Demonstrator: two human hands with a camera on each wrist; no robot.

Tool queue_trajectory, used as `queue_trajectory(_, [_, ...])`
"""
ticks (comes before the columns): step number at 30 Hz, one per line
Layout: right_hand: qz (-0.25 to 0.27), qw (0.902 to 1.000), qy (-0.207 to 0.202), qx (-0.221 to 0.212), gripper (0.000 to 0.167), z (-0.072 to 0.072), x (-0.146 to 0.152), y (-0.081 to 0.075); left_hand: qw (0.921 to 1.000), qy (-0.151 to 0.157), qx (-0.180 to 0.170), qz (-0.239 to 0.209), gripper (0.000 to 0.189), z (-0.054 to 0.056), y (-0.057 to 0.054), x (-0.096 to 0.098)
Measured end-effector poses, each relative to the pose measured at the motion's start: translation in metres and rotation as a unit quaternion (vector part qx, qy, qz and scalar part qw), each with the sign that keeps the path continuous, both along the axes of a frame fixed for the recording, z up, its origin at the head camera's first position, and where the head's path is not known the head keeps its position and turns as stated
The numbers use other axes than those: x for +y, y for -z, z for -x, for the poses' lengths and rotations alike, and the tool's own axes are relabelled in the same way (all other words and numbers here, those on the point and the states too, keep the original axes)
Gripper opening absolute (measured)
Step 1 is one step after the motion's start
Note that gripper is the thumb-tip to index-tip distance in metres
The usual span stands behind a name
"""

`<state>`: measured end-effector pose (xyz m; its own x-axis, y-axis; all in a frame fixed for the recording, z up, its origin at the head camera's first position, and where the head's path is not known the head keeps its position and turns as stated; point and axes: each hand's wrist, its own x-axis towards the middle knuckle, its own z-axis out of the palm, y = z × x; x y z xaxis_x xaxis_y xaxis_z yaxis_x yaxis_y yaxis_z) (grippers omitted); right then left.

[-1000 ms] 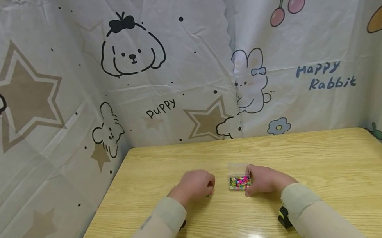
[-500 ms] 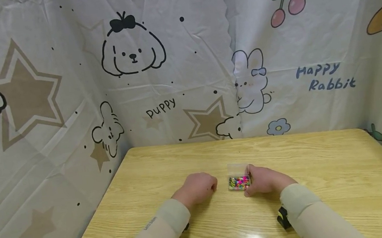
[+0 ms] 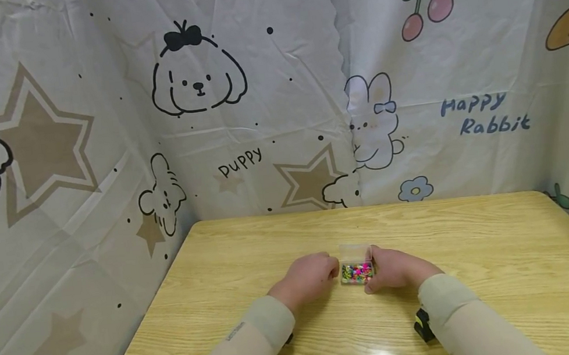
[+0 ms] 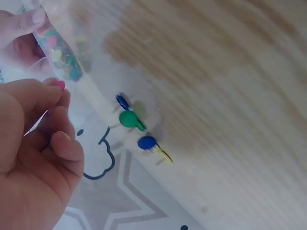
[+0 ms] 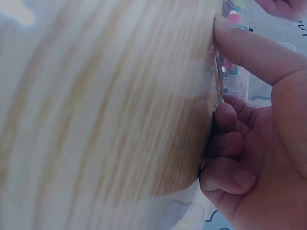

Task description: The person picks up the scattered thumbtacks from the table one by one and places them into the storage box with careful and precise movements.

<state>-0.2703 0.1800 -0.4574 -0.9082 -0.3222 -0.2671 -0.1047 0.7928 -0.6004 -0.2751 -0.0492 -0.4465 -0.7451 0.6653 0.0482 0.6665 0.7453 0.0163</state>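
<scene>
A small clear plastic box (image 3: 350, 280) with its lid raised lies on the table, filled with multicoloured little pieces (image 3: 357, 272). My right hand (image 3: 394, 267) grips the right end of this box between thumb and fingers. Just left of the box is my left hand (image 3: 310, 278); in the left wrist view its thumb and forefinger pinch a tiny pink piece (image 4: 60, 84), mostly covered by the fingertips. Near that hand lie a green round-headed piece (image 4: 128, 119), a dark blue piece (image 4: 123, 101) and a blue-headed piece with a yellow stem (image 4: 147, 143).
The wooden table (image 3: 249, 240) runs back to a printed cloth curtain (image 3: 275, 96) with cartoon drawings. More curtain stands along the left and right sides. A black and yellow object (image 3: 424, 325) sits at the right wrist.
My left hand has moved to the right, up close beside the box. The right hand and the box have stayed where they were.
</scene>
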Motion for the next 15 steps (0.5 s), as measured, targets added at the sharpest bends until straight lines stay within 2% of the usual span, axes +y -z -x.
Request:
queue_trajectory(6, [-0.005,1.0,0.001,0.003,0.051,0.0,0.001,0.001,0.9996,0.019,0.017,-0.013,0.007,0.0,-0.001,0.014])
queue_trajectory(12, [-0.005,1.0,-0.001,0.003,0.052,0.0,0.001,0.001,0.9993,0.03,0.016,0.013,0.006,-0.001,0.004,0.026])
queue_trajectory(15, [-0.002,1.0,-0.001,0.003,0.051,0.0,0.0,0.0,0.9982,0.042,0.031,0.029,0.006,-0.002,0.005,0.03])
